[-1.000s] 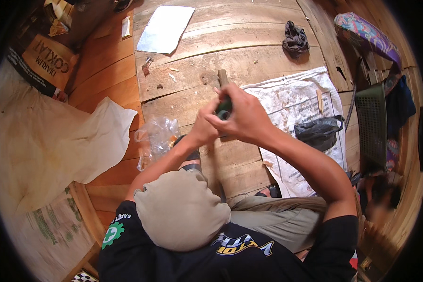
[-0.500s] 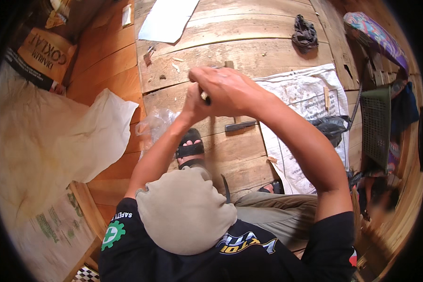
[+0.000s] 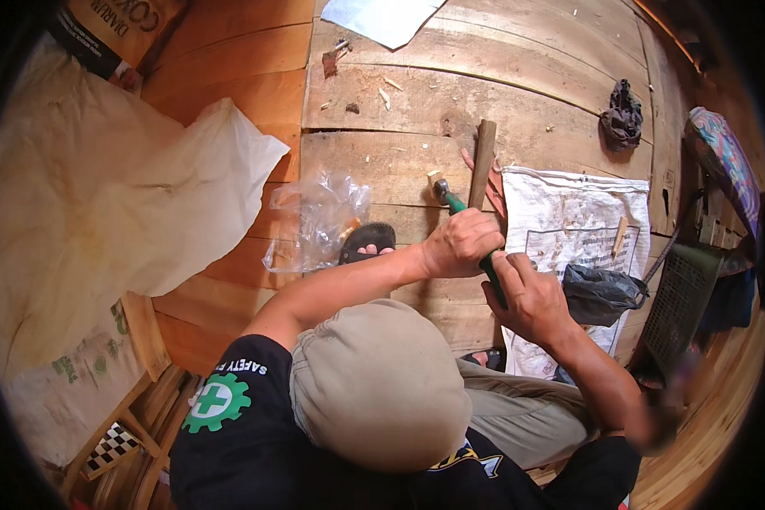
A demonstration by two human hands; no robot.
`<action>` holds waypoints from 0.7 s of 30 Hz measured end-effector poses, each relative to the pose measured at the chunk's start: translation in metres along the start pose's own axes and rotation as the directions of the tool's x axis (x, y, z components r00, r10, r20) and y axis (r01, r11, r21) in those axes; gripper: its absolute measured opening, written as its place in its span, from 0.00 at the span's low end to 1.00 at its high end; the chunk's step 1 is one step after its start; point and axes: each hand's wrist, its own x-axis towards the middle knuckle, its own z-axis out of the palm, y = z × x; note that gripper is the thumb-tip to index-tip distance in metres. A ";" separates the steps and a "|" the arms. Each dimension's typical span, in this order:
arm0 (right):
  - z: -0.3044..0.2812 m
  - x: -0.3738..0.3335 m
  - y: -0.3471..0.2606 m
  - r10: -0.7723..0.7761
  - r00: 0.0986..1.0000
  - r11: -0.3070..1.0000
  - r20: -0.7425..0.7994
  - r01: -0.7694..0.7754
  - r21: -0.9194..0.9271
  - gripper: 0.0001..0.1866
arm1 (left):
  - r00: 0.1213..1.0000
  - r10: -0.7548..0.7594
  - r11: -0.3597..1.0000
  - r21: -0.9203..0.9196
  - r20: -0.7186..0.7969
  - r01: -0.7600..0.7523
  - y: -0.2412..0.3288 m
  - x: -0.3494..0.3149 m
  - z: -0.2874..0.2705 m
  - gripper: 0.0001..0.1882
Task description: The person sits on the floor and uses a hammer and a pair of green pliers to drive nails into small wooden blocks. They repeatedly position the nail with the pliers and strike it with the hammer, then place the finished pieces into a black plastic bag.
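Both my hands are closed round the green shaft of a hammer-like tool [image 3: 456, 204], which slants up to the left. My left hand [image 3: 463, 243] grips it nearer the dark metal end, and my right hand [image 3: 529, 297] is wrapped round the lower part. A small pale wood piece [image 3: 434, 176] shows right at the metal end; whether it is fixed there I cannot tell. Just beyond my left hand lies a brown wooden handle [image 3: 482, 166], its near end hidden. Reddish thin pieces [image 3: 495, 189] lie beside and partly beneath it.
A stained white sack [image 3: 574, 204] lies at the right with a black plastic bag [image 3: 603, 294] on it. Clear plastic [image 3: 323, 212] lies by my sandal [image 3: 367, 242]. Wood chips [image 3: 385, 96] dot the plank floor, a dark crumpled bundle [image 3: 622, 119] farther right. A green crate [image 3: 678, 289] stands at the right.
My hands have come nearer and to the right, from being clasped together to spaced along the green shaft. The brown wooden handle is now in plain sight. The view has shifted.
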 end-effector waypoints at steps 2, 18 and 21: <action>-0.001 0.006 -0.003 -0.001 1.000 1.000 -0.007 0.001 0.023 0.23 | 0.999 -0.019 0.999 -0.029 -0.028 0.018 -0.001 -0.002 -0.002 0.13; -0.034 0.129 -0.004 0.234 0.972 0.816 0.017 -0.207 0.539 0.18 | 0.679 -0.693 0.662 -0.588 -0.243 0.465 -0.013 0.007 -0.034 0.13; -0.017 0.142 0.039 0.315 0.945 0.695 -0.091 -0.164 0.700 0.14 | 0.502 -0.811 0.551 -0.678 -0.300 0.486 -0.032 0.029 -0.067 0.07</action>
